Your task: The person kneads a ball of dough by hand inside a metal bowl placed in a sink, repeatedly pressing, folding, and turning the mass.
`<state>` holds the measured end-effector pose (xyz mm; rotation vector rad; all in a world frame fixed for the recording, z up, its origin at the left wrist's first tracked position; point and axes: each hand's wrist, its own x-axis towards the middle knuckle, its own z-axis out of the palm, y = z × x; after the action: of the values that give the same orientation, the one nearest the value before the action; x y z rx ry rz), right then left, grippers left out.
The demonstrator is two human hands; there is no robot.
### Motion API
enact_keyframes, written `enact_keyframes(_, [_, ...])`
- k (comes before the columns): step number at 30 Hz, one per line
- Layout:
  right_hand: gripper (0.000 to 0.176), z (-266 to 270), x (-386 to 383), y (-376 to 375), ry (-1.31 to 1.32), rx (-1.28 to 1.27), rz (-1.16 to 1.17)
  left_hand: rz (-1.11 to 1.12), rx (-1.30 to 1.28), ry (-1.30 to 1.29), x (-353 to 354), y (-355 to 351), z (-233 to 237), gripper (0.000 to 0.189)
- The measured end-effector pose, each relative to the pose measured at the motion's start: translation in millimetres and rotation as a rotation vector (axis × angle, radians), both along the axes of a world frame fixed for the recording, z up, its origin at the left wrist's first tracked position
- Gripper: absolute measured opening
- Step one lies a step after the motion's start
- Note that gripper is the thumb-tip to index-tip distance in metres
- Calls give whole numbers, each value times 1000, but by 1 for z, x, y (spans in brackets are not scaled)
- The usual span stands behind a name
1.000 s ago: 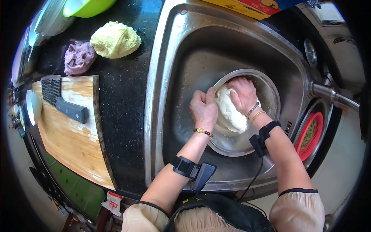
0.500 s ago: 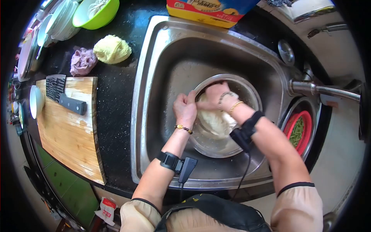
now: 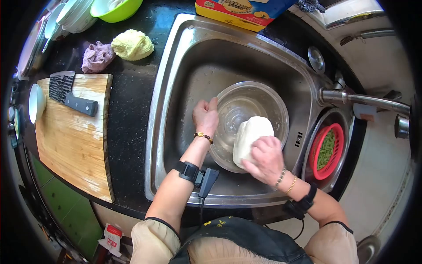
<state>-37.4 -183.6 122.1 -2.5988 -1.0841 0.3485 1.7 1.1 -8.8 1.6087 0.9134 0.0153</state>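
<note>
A metal bowl (image 3: 228,103) stands inside the sink, its inner wall smeared and streaked with white. My left hand (image 3: 205,118) has its fingers closed on the bowl's left rim. A smooth, elongated lump of white dough (image 3: 255,128) lies across the near right part of the bowl. On the dough's near end rests my right hand (image 3: 266,160), fingers curled over it; the underside of the dough is hidden.
The steel sink (image 3: 156,132) has a faucet (image 3: 351,99) on its right. A red basket (image 3: 336,154) holds green vegetable pieces. Leftward are a cutting board (image 3: 72,149), a cleaver (image 3: 72,94), purple dough (image 3: 97,57) and yellow dough (image 3: 132,45).
My right hand has come from the bowl's far side toward me and right, turning the dough into a longer, upright lump near the right rim. My left hand stays at the left rim.
</note>
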Motion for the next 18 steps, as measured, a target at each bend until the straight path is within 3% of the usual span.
enact_keyframes(2, [27,7,-2,-26,-69,-74,-109,6,-20,12,-1,-2,-3,42])
enact_keyframes(4, [27,-1,-5,-50,112,-278,-175,-19,-16,36,2,-1,6,42])
enact_keyframes(8, [29,-26,-3,-46,52,-297,-137,-73,24,74,5,1,11,41])
enact_keyframes(10, [34,-43,5,-29,-129,6,-122,-68,27,75,5,1,12,41])
enact_keyframes(14, [40,-63,3,-13,-89,-79,38,-104,52,112,6,2,14,41])
enact_keyframes(18, [28,-72,-2,2,-124,-101,-47,-67,66,71,7,0,18,42])
